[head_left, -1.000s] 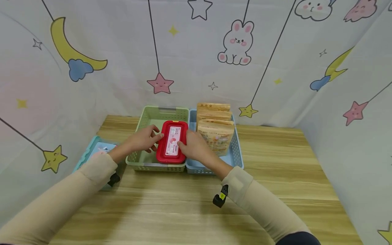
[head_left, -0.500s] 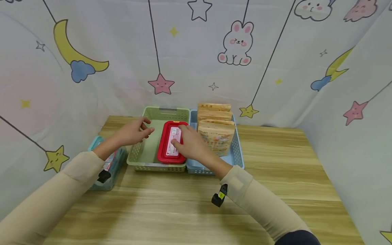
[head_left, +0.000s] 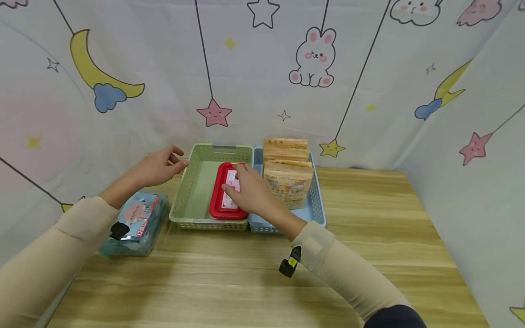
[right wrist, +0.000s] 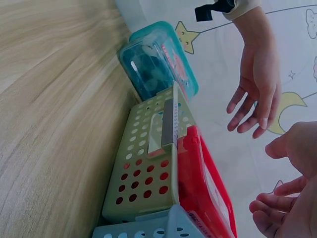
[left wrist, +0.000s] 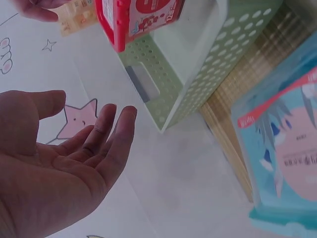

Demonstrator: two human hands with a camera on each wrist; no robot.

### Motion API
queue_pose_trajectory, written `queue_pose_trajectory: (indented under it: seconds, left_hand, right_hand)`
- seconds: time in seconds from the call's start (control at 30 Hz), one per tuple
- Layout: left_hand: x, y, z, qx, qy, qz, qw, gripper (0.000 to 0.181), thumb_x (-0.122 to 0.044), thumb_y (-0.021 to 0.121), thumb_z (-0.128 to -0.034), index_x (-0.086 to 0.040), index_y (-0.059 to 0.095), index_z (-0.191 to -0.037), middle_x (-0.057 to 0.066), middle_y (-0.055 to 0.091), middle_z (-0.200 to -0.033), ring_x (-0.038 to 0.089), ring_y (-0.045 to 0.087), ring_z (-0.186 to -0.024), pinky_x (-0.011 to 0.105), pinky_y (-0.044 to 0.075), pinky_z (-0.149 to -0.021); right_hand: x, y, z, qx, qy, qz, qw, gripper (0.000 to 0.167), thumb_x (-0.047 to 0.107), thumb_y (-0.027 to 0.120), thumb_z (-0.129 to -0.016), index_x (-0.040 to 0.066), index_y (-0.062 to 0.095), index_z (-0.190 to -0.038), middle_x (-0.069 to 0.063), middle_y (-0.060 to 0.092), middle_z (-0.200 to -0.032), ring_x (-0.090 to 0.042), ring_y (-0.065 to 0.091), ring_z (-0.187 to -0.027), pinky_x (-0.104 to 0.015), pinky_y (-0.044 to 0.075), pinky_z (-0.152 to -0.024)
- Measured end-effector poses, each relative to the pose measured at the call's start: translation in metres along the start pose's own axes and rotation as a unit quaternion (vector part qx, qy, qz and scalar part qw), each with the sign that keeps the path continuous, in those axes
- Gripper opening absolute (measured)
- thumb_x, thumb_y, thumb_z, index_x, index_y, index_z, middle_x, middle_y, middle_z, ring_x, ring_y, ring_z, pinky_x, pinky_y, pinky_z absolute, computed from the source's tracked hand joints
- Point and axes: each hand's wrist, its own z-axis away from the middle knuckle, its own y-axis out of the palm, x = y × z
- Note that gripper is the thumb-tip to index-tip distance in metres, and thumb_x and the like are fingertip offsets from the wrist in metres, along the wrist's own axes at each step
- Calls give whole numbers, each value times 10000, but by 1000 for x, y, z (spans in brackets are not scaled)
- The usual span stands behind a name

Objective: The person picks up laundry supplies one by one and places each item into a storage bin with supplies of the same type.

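A red-lidded plastic box (head_left: 218, 201) with a white and pink label lies in the right part of the green basket (head_left: 200, 191). My right hand (head_left: 253, 193) hovers over the lid's right side with loosely bent fingers; the right wrist view shows a gap between this hand and the red box (right wrist: 200, 183). Up by the green basket's far left corner, my left hand (head_left: 161, 166) is held in the air, palm turned inward and holding nothing. Below it on the table is a teal clear-sided box (head_left: 141, 223) with a printed lid, partly covered by the left sleeve.
A blue basket (head_left: 316, 205) adjoins the green one on the right and holds several upright tan pouches (head_left: 289, 182). Behind the wooden table (head_left: 369, 237) hangs a white cloth (head_left: 262, 82) printed with stars and a rabbit.
My left hand has left the red box's side and drawn back up and left, uncovering the teal box. My right hand has shifted slightly left over the lid, its fingers loosening off the edge.
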Motion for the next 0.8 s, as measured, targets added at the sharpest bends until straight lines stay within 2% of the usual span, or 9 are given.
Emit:
queue_pose_trajectory:
  seconds: [0.2, 0.33, 0.43, 0.57, 0.8]
  left_hand:
    - [14, -15, 8, -93, -312, -84, 9994, 620, -396, 506, -1125, 109, 414, -1473, 322, 625, -1281, 378, 684, -1003, 525, 584, -822]
    - [23, -23, 13, -104, -406, -193, 9989, 655, -426, 480, -1128, 118, 397, -1482, 344, 614, -1300, 415, 676, -1038, 561, 567, -845]
    - [27, -27, 17, -109, -404, -233, 9989, 664, -424, 456, -1133, 133, 385, -1488, 372, 596, -1320, 461, 660, -1080, 600, 547, -872]
    - [34, -32, 20, -140, -470, -265, 9984, 664, -411, 454, -1132, 146, 383, -1485, 387, 583, -1327, 474, 655, -1090, 609, 540, -880]
    - [54, -40, 24, -229, -909, -304, 9951, 691, -414, 440, -1127, 181, 363, -1471, 417, 534, -1335, 502, 625, -1093, 630, 535, -893]
  right_hand:
    - [9, -1, -3, -106, -307, -283, 9991, 625, 372, 659, -1050, 32, 487, -1545, -122, 585, -1405, -223, 607, -1195, -387, 567, -942]
    - [13, -1, -5, -96, -493, -423, 9978, 582, 341, 660, -1051, 18, 512, -1512, -137, 612, -1349, -248, 623, -1171, -383, 564, -928]
    - [16, 1, -6, -56, -558, -459, 9974, 575, 337, 654, -1055, 8, 515, -1505, -161, 605, -1381, -257, 623, -1173, -390, 560, -940]
    - [21, 2, -8, -24, -569, -414, 9975, 597, 366, 649, -1057, 23, 506, -1523, -141, 588, -1432, -206, 610, -1158, -362, 557, -946]
    - [30, 8, -12, 175, -708, -788, 9942, 600, 354, 643, -1064, 23, 478, -1537, -113, 605, -1353, -217, 618, -1165, -328, 538, -952]
